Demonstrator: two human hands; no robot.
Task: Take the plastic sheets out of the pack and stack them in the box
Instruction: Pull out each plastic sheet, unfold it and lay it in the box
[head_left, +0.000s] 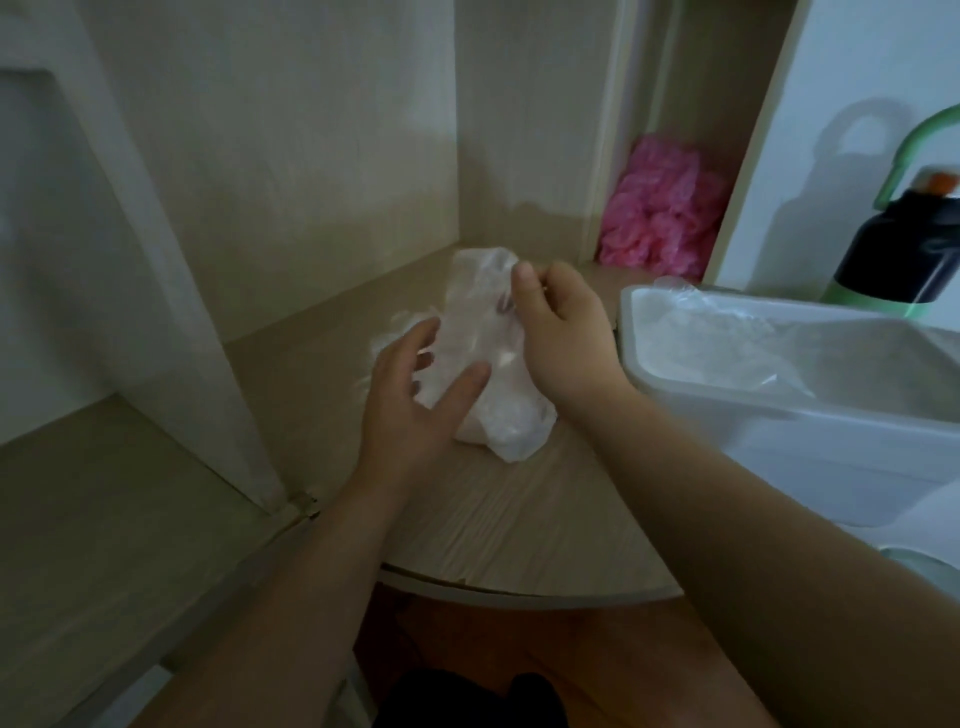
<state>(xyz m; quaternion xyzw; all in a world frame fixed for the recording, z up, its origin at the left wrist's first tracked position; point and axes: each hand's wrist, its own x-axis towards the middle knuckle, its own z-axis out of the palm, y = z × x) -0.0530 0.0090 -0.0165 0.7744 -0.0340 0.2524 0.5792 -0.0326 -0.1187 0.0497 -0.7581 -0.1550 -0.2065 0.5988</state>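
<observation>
A crumpled clear plastic pack (483, 322) of thin sheets lies on the rounded wooden shelf (519, 530). My left hand (415, 395) rests against its left side with fingers spread and relaxed. My right hand (558, 332) is over the pack's right side, and its thumb and fingers pinch plastic at the top. To the right stands a white plastic box (779, 415) with clear plastic sheets (727, 332) lying inside it.
A pink bundle of plastic (665, 213) fills the narrow niche behind the box. A black and green bottle (904, 244) with a loop handle stands at the far right. Cabinet walls close in at the left and back.
</observation>
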